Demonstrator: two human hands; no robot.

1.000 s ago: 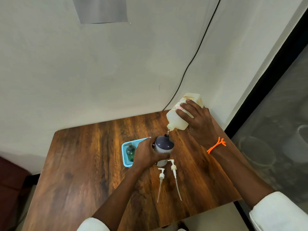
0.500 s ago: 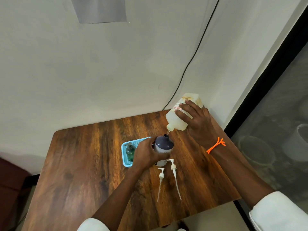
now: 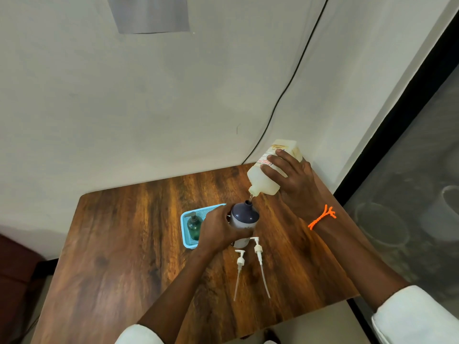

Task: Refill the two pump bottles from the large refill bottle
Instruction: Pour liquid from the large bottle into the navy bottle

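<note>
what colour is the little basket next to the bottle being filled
Light blue: the basket shows best in the head view, the only one given.

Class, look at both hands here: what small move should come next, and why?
Probably keep the refill bottle tilted, spout over the dark-topped bottle. The right hand holds it there, the left hand steadies the bottle, and two pumps lie on the table.
</note>
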